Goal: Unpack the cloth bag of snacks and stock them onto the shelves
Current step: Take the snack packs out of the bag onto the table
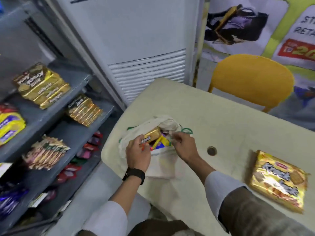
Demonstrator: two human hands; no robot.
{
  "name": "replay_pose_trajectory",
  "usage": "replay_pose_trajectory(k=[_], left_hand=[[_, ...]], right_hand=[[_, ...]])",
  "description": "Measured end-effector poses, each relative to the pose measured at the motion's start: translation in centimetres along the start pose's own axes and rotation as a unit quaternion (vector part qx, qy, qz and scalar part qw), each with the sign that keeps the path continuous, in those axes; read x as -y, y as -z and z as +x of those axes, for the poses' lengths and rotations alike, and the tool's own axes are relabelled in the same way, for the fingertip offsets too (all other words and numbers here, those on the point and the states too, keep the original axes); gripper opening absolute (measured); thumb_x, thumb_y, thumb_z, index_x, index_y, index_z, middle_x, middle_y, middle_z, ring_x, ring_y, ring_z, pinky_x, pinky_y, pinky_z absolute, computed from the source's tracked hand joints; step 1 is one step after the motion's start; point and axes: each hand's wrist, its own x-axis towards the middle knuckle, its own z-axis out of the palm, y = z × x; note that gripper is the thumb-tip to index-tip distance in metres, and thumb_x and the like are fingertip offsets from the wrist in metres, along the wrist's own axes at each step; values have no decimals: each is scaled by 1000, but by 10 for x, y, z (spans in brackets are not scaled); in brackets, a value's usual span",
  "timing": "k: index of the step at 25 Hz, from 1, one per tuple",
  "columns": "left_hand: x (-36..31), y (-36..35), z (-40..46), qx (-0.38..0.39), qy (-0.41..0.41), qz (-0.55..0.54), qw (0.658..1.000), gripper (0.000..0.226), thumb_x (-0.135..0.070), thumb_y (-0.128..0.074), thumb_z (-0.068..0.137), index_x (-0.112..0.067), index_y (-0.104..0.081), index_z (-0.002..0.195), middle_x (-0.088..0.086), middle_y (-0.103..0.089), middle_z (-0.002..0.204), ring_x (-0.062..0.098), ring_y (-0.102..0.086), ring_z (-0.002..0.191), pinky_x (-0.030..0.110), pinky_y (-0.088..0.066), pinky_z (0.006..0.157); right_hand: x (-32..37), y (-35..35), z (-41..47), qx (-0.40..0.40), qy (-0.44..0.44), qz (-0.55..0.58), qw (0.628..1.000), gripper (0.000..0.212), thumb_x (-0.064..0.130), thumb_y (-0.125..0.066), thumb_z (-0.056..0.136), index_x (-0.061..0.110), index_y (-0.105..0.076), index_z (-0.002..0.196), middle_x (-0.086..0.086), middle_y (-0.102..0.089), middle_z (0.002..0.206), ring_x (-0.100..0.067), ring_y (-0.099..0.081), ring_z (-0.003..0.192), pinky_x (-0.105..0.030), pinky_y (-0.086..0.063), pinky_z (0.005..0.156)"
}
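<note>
A white cloth bag (163, 166) with green handles lies on the cream table (221, 126), its mouth open towards the far side. My left hand (138, 155), a black watch on its wrist, grips a gold biscuit pack (151, 136) sticking out of the bag's mouth. My right hand (184, 147) pinches the bag's rim beside a green handle (187, 130). Yellow and purple packets (162, 143) show inside the bag. A large gold biscuit pack (279, 181) lies flat on the table at the right.
Grey shelves (56, 114) on the left hold gold biscuit packs (42, 86), a yellow pack (10, 126), and red and purple packets lower down. A white cabinet (136, 48) stands behind the table. A yellow chair (252, 82) sits at the far side.
</note>
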Motion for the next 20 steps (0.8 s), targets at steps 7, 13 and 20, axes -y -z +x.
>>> replay_pose_trajectory(k=[7, 13, 20], left_hand=[[35, 45, 26, -21, 144, -34, 989, 47, -26, -47, 98, -18, -47, 144, 8, -38, 148, 32, -56, 122, 41, -44, 107], [41, 61, 49, 22, 177, -94, 979, 50, -20, -44, 100, -20, -44, 150, 2, -47, 154, 27, -45, 139, 39, -37, 115], [10, 69, 14, 36, 152, -136, 978, 53, -28, -48, 102, -17, -38, 153, 1, -47, 153, 26, -46, 139, 37, -38, 112]], right_hand=[[53, -55, 27, 39, 8, -66, 997, 29, 23, -66, 94, 9, -72, 120, -11, -75, 117, -32, -66, 113, -30, -44, 85], [63, -71, 35, -17, -77, 5, 997, 30, 8, -64, 91, 2, -74, 119, -16, -74, 118, -29, -65, 108, -35, -49, 97], [55, -53, 11, -63, -130, 158, 977, 5, 27, -83, 80, 25, -84, 85, 18, -71, 74, -10, -71, 84, -34, -57, 86]])
